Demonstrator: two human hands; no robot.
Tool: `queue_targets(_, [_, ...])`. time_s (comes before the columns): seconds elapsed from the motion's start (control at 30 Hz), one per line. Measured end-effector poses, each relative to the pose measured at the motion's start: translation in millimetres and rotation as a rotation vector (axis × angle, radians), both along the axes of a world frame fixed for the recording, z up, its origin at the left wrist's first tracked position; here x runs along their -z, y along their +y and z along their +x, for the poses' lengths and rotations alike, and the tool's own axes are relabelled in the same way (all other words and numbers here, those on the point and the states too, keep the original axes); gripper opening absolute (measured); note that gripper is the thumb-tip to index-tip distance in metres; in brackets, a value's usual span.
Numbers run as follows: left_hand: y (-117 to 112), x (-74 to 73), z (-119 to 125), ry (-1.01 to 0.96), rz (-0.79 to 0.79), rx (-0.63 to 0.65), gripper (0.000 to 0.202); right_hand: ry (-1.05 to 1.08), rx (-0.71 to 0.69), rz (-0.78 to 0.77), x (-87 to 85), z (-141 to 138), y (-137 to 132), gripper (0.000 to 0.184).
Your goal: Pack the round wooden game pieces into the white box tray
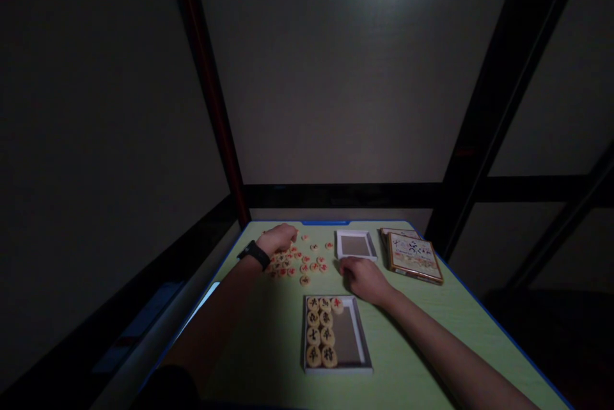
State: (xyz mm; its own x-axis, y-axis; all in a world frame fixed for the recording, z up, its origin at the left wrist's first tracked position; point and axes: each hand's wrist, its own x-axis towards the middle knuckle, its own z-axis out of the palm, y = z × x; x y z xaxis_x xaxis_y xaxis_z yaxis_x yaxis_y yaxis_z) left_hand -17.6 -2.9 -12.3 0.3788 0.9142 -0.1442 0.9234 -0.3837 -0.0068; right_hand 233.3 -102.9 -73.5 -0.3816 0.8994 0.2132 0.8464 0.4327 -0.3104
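Discs [307,266] scattered under left hand [281,237], right hand [363,277] just beside them, either grip's hold impossible to tell.

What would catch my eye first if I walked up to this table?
The green table glows in the dark room. At its far left the left hand, with a black watch, rests on a loose heap of round game pieces. Nearer, a shallow tray holds other pieces in neat columns, and the right hand lies just beyond it, near an empty tray, with a printed box farther right.
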Motion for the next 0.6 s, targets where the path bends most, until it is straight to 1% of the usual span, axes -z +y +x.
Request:
queue_targets(0.13, [0, 0.4, 4, -0.001, 0.003, -0.011, 0.045, 0.008, -0.006, 0.002, -0.6, 0, 0, 0.028])
queue_targets(0.3, [-2, 0.6, 9, -0.009, 0.021, -0.023, 0.039, 0.018, -0.003, 0.023, 2.5, 0, 0, 0.027])
queue_targets(0.4, [-4, -1.9, 11, -0.032, 0.053, -0.035, 0.034, 0.048, -0.008, 0.023, 5.5, 2, 2, 0.026])
queue_targets(0.5, [-10, -7.3, 17, -0.079, 0.102, -0.026, 0.027, 0.154, -0.014, 0.054, 10.1, 4, 5, 0.029])
queue_targets(0.6, [-21, -10.4, 31, -0.215, 0.169, 0.016, 0.023, 0.332, -0.026, 0.179, 15.0, 4, 8, 0.036])
